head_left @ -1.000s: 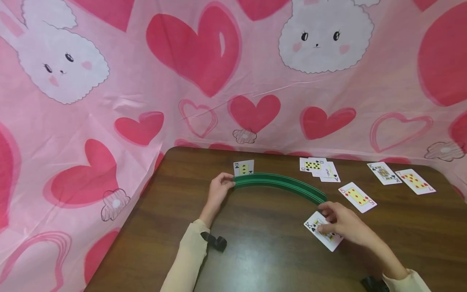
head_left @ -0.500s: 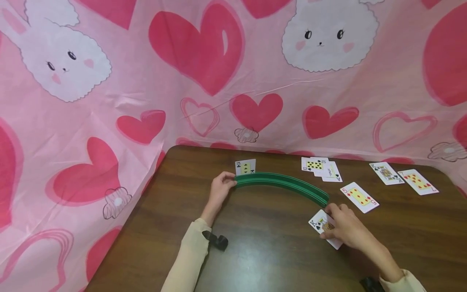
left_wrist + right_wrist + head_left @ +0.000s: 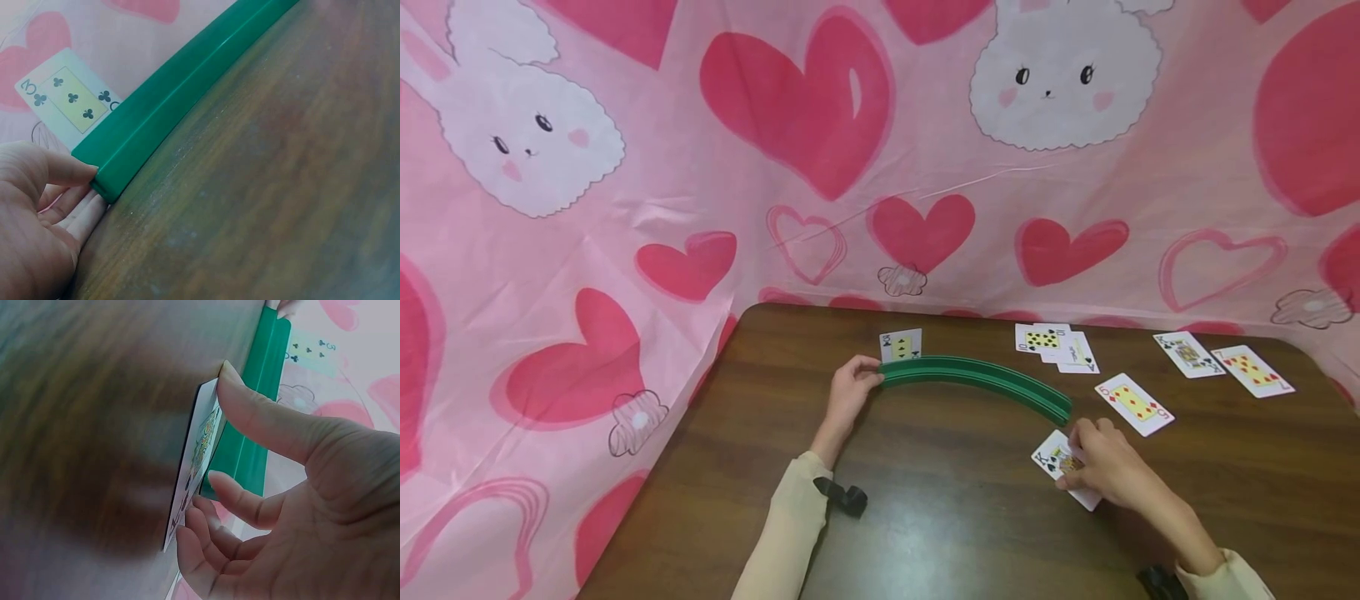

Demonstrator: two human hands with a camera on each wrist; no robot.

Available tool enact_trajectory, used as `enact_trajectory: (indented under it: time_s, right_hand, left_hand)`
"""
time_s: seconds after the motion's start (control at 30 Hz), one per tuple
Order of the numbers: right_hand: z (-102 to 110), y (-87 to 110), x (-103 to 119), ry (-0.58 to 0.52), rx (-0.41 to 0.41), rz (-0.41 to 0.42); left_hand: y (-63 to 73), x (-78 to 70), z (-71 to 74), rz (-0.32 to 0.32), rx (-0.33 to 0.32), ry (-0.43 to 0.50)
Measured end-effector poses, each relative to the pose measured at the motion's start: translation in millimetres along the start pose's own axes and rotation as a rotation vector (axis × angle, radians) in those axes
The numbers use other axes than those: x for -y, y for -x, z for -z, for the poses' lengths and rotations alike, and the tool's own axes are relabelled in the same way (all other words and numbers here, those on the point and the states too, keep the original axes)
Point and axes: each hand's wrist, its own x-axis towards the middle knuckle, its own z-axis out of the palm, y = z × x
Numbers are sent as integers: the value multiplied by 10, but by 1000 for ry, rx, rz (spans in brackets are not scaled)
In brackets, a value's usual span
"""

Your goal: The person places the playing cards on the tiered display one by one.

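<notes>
My left hand point(image 3: 853, 392) pinches the left end of a curved green card holder point(image 3: 977, 372) lying on the table. A three of clubs point(image 3: 62, 94) stands in the slot at that end, its lower edge hidden by the holder. Close to the holder's right end, my right hand point(image 3: 1108, 471) holds a king of spades point(image 3: 1051, 454) face up, low over the table. In the right wrist view the thumb point(image 3: 244, 403) is at one end of this card and the fingertips point(image 3: 194, 531) are at the other. The hand covers part of the card in the head view.
Beyond the holder lie a ten point(image 3: 1041, 339) and an ace point(image 3: 1081, 357), overlapping another card. Further right are a diamonds card point(image 3: 1133, 404), another king point(image 3: 1189, 356) and a red seven point(image 3: 1253, 371). A pink heart-patterned cloth point(image 3: 925, 167) hangs behind the table's far edge.
My right index finger has drawn back from the holder's right end, and the thumb has moved from the king's face to its edge. The left hand and the holder stay put.
</notes>
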Motion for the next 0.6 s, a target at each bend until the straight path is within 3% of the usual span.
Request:
enact_trajectory:
  time_s: [0.43, 0.6]
  right_hand:
    - [3, -1, -6, -15, -23, -53]
    - [13, 3, 2, -70, 15, -72]
  left_hand:
    - [10, -14, -10, -1, -5, -12]
    - [6, -6, -10, 1, -6, -17]
